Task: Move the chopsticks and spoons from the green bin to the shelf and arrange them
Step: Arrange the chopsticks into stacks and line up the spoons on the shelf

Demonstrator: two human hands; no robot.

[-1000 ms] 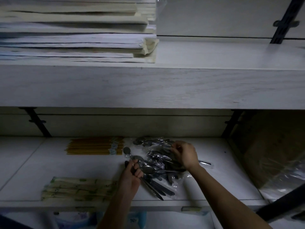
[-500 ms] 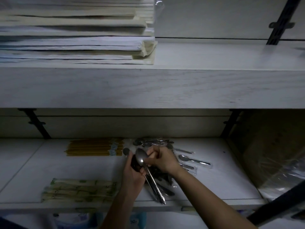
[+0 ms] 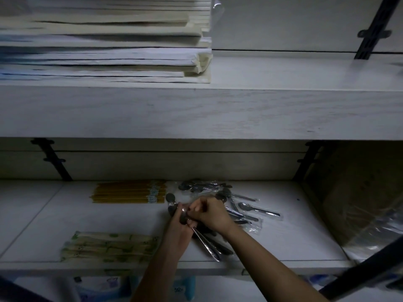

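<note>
Both forearms reach onto the white wooden lower shelf (image 3: 65,214). The left hand (image 3: 177,233), fingers curled, grips a bunch of bare steel spoons (image 3: 207,245) with handles angled toward the shelf's front edge. The right hand (image 3: 210,212), knuckles up, pinches a bowl atop that bunch. 2 chopstick groups lie left: a yellow chopstick bundle (image 3: 128,191) behind, paper-sleeved chopstick packs (image 3: 109,247) in front.

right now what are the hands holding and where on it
A bunch of metal spoons, held at the bowl end: the left hand wraps the necks, the right hand pinches by the bowls. Handles stick out free.
</note>
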